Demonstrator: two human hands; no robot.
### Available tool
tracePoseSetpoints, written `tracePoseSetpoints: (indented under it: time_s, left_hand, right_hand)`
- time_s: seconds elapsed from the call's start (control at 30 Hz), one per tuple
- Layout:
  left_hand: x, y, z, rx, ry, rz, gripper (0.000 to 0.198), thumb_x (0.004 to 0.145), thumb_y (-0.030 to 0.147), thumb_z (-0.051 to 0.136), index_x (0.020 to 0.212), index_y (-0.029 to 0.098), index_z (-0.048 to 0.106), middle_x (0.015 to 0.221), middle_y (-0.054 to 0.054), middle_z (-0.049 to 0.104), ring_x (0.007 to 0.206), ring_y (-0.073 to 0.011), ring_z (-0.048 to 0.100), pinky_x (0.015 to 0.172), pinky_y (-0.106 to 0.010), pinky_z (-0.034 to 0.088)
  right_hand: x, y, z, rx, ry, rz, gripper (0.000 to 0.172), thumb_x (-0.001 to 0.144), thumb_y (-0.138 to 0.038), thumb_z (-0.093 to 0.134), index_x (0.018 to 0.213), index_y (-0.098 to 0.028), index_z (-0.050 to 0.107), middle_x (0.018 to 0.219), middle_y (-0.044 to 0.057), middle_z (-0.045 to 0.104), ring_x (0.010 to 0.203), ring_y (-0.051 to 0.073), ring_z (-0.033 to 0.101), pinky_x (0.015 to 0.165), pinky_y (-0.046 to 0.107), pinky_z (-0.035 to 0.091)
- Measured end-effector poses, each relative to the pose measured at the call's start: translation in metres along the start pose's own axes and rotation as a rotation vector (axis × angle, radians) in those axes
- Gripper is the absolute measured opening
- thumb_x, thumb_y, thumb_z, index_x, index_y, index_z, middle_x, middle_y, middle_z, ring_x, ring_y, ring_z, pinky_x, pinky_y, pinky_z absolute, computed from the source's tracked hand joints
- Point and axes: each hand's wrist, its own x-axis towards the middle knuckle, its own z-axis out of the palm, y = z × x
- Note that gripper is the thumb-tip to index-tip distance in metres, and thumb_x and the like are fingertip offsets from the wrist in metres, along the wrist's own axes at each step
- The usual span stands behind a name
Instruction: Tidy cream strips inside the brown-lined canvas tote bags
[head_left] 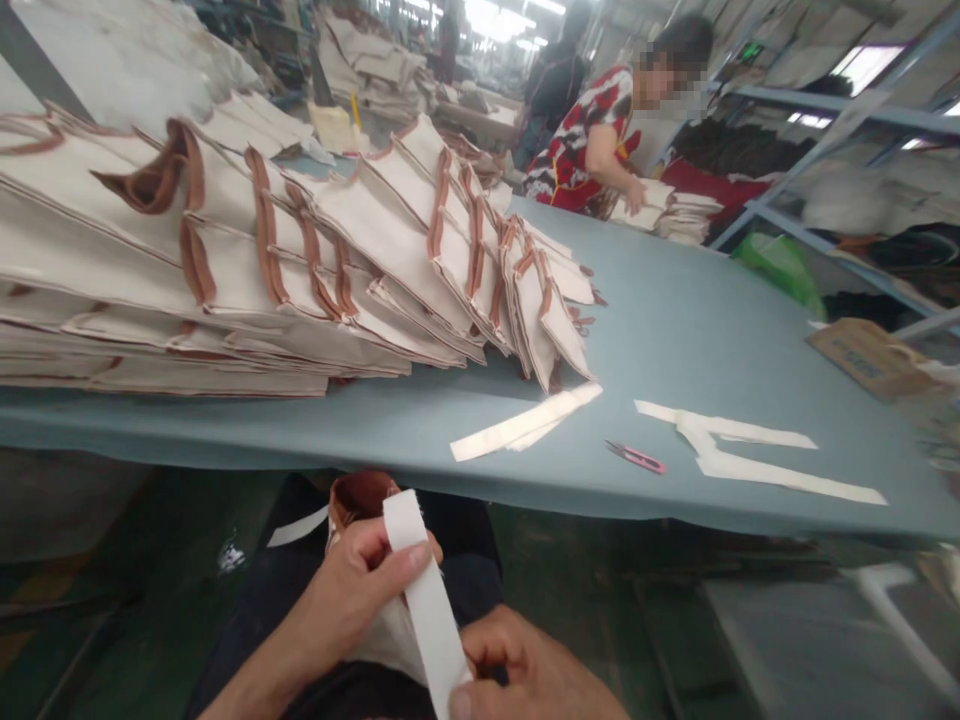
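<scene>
A white fabric strip point(429, 620) is stretched between my two hands above my lap. My left hand point(367, 575) pinches it near its upper end, thumb on top. Lower down, my right hand point(517, 665) grips the same strip between thumb and fingers. Beneath the strip, a cream cloth piece with brown trim point(364, 497) lies on my lap, mostly hidden by my hands. Another white strip end point(298, 527) sticks out to the left of it. On the table in front lie pink-handled thread snips point(636, 457) and loose cream strips point(525, 422).
Stacked cream cloth pieces with brown edging point(315, 270) cover the left of the blue-grey table point(675, 330). More strips point(780, 465) and a brown paper bag point(870, 355) lie to the right. Across the table, a person point(592, 150) handles folded cloth point(679, 215) beside a metal rack point(817, 230).
</scene>
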Motion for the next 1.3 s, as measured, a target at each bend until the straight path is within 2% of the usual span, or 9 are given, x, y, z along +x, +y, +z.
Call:
tracePoseSetpoints:
  time_s: [0.17, 0.33, 0.43, 0.53, 0.77, 0.9, 1.1, 1.17, 1.3]
  left_hand:
    - [-0.041, 0.018, 0.003, 0.259, 0.126, 0.210, 0.032, 0.092, 0.050, 0.078, 0.077, 0.022, 0.085, 0.066, 0.000, 0.070, 0.063, -0.0165, 0.058, 0.063, -0.024, 0.048]
    - [-0.054, 0.025, -0.008, 0.435, 0.057, 0.353, 0.040, 0.100, 0.052, 0.064, 0.082, 0.025, 0.085, 0.061, 0.000, 0.068, 0.054, -0.0168, 0.060, 0.052, -0.024, 0.044]
    - [-0.058, 0.024, -0.020, 0.494, 0.028, 0.463, 0.038, 0.104, 0.048, 0.061, 0.086, 0.025, 0.086, 0.062, 0.000, 0.069, 0.054, -0.0161, 0.062, 0.054, -0.023, 0.047]
    - [-0.061, 0.022, -0.028, 0.541, 0.035, 0.552, 0.033, 0.106, 0.040, 0.063, 0.090, 0.023, 0.086, 0.065, 0.000, 0.072, 0.054, -0.0148, 0.062, 0.056, -0.021, 0.050]
    - [-0.064, 0.017, -0.034, 0.662, 0.018, 0.691, 0.029, 0.108, 0.026, 0.060, 0.086, 0.021, 0.078, 0.066, 0.002, 0.071, 0.053, -0.0117, 0.064, 0.056, -0.016, 0.050]
    - [-0.066, 0.013, -0.038, 0.674, -0.011, 0.741, 0.032, 0.108, 0.023, 0.057, 0.081, 0.020, 0.074, 0.064, 0.003, 0.070, 0.052, -0.0111, 0.065, 0.054, -0.016, 0.047]
    - [-0.067, 0.010, -0.039, 0.779, 0.072, 0.783, 0.037, 0.109, 0.018, 0.051, 0.075, 0.020, 0.066, 0.060, 0.004, 0.064, 0.048, -0.0090, 0.060, 0.051, -0.018, 0.041]
    - [-0.070, 0.007, -0.042, 0.783, 0.026, 0.730, 0.034, 0.110, 0.022, 0.051, 0.083, 0.021, 0.072, 0.066, 0.004, 0.070, 0.054, -0.0105, 0.064, 0.057, -0.017, 0.047]
    - [-0.080, -0.013, -0.055, 0.739, 0.012, 0.607, 0.022, 0.107, 0.031, 0.065, 0.119, 0.031, 0.084, 0.107, -0.001, 0.086, 0.094, -0.0191, 0.080, 0.097, -0.017, 0.056]
  right_hand:
    - [0.002, 0.010, 0.003, -0.150, -0.068, -0.011, 0.040, 0.077, -0.055, 0.090, 0.073, -0.021, 0.070, 0.068, -0.003, 0.056, 0.067, 0.014, 0.048, 0.059, 0.023, 0.037]
    - [0.011, -0.010, 0.007, -0.331, -0.170, -0.023, 0.040, 0.086, -0.056, 0.083, 0.073, -0.020, 0.071, 0.067, -0.004, 0.056, 0.066, 0.013, 0.048, 0.059, 0.023, 0.035]
    - [0.006, -0.031, 0.003, -0.451, -0.060, -0.060, 0.030, 0.080, -0.052, 0.090, 0.087, -0.024, 0.079, 0.085, 0.000, 0.071, 0.085, 0.021, 0.064, 0.076, 0.026, 0.047]
    - [-0.003, -0.055, 0.000, -0.416, 0.111, -0.241, 0.044, 0.085, -0.065, 0.084, 0.111, -0.029, 0.082, 0.111, 0.006, 0.079, 0.109, 0.029, 0.071, 0.096, 0.035, 0.055]
    - [0.009, -0.105, 0.044, -0.336, 0.282, -0.743, 0.045, 0.100, -0.071, 0.071, 0.116, -0.029, 0.078, 0.117, 0.004, 0.081, 0.112, 0.021, 0.077, 0.101, 0.026, 0.058]
    - [0.027, -0.105, 0.076, -0.335, 0.255, -0.802, 0.023, 0.102, -0.049, 0.076, 0.099, -0.026, 0.076, 0.100, -0.001, 0.080, 0.094, 0.015, 0.077, 0.089, 0.020, 0.058]
    - [0.032, -0.082, 0.092, -0.302, 0.644, -0.888, 0.022, 0.099, -0.032, 0.073, 0.120, -0.026, 0.075, 0.123, 0.005, 0.080, 0.115, 0.022, 0.075, 0.104, 0.029, 0.056]
    - [0.031, -0.081, 0.088, -0.273, 0.537, -0.802, 0.020, 0.108, -0.037, 0.063, 0.112, -0.025, 0.078, 0.114, 0.005, 0.081, 0.108, 0.021, 0.075, 0.098, 0.028, 0.057]
    - [0.039, -0.085, 0.077, -0.050, 0.206, -0.489, 0.050, 0.109, -0.063, 0.058, 0.097, -0.019, 0.079, 0.089, 0.004, 0.077, 0.079, 0.017, 0.069, 0.073, 0.025, 0.054]
